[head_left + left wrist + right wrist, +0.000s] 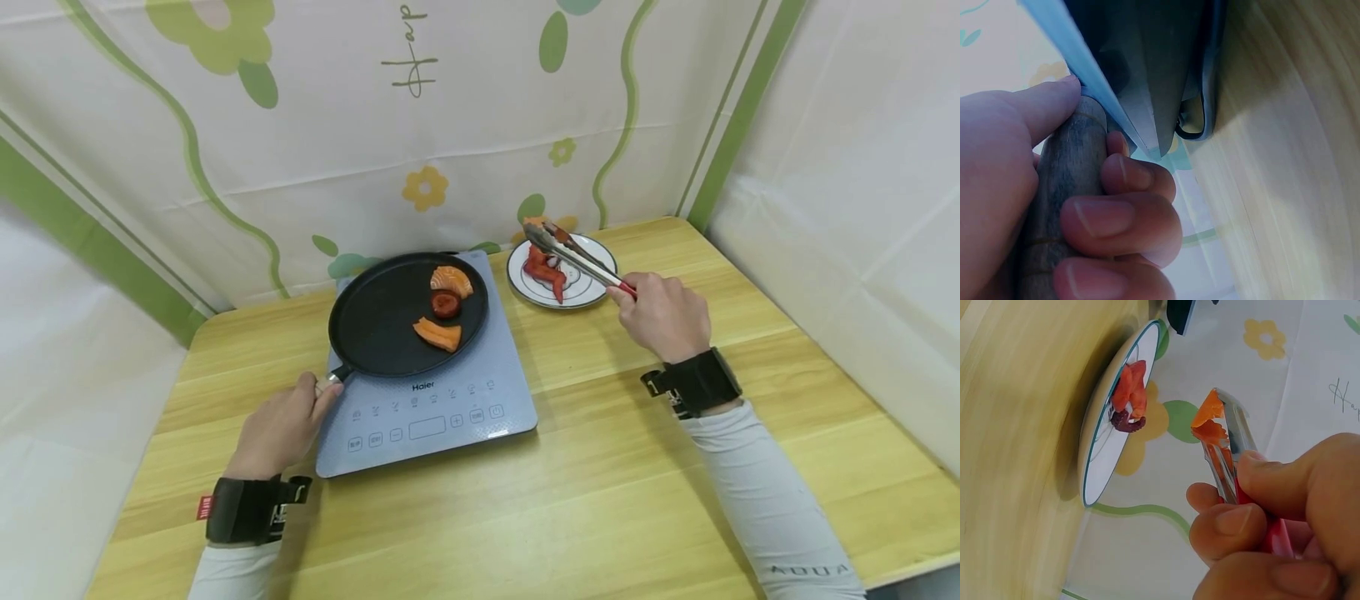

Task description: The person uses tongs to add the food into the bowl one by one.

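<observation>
Okay, head view: left hand (281,423) grips the handle (342,374) of the pan (378,321) on the cooktop (517,408); right hand (669,315) has tongs (589,266) above the plate (519,279). Left wrist: fingers (1124,225) curled round that handle. Right wrist: fingers (1229,524) squeezing the tongs, orange piece (1209,411) pinched at the tips. Looks mid-transfer to me, direction unclear; next move probably needs steady pressure.

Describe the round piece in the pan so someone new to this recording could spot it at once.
A pale cooktop stands on the wooden table, with a black pan on top. Near the pan's right edge in the head view, the round piece lies between an upper piece and a lower piece. It is dark red, while both neighbours are orange.
</observation>
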The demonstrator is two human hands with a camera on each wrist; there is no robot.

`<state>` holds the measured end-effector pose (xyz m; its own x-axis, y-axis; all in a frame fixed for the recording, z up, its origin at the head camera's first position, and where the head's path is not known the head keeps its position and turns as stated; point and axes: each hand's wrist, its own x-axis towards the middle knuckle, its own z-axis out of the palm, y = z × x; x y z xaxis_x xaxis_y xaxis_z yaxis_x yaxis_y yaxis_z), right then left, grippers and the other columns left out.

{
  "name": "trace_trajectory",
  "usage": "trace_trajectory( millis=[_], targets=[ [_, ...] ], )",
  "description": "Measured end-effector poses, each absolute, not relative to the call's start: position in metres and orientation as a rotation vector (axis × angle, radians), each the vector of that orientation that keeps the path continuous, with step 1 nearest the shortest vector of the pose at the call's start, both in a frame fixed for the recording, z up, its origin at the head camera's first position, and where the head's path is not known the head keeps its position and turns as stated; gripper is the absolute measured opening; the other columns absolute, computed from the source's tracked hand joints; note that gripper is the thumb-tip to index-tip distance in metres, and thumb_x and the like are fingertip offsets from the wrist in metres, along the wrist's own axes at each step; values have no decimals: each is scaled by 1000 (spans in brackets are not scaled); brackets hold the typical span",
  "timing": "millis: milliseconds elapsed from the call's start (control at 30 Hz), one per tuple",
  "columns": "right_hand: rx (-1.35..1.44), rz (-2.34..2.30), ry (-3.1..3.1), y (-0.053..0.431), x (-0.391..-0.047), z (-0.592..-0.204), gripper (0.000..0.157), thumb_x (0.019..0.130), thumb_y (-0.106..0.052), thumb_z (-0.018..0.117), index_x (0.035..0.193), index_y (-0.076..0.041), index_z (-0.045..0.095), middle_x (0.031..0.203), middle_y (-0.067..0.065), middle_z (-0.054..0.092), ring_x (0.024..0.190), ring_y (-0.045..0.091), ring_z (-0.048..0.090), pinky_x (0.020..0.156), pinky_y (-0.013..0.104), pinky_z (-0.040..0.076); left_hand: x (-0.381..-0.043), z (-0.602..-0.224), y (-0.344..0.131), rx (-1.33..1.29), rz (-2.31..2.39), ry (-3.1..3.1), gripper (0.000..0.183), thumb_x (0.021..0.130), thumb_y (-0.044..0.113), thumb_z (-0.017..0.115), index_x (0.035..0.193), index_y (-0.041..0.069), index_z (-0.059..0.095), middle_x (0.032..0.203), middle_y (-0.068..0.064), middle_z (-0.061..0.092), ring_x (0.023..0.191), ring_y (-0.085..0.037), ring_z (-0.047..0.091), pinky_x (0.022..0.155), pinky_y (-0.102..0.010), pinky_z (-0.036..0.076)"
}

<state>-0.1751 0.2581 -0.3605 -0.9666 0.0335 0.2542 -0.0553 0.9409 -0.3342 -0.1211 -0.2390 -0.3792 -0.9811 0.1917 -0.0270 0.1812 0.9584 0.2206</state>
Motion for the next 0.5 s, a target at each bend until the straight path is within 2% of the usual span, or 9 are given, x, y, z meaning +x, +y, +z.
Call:
trace_trajectory(
  millis=[500],
  targets=[
    [37, 493, -2811, 251, -172, -357, 32, 98, -49, 46, 91, -21, 60, 68, 3, 52, 58, 25, 49, 45, 40, 33, -121, -380, -239, 287, 331, 3059, 51, 101, 54, 30, 101, 5, 41, 70, -5, 39, 59, -19, 43, 48, -33, 32]
  ],
)
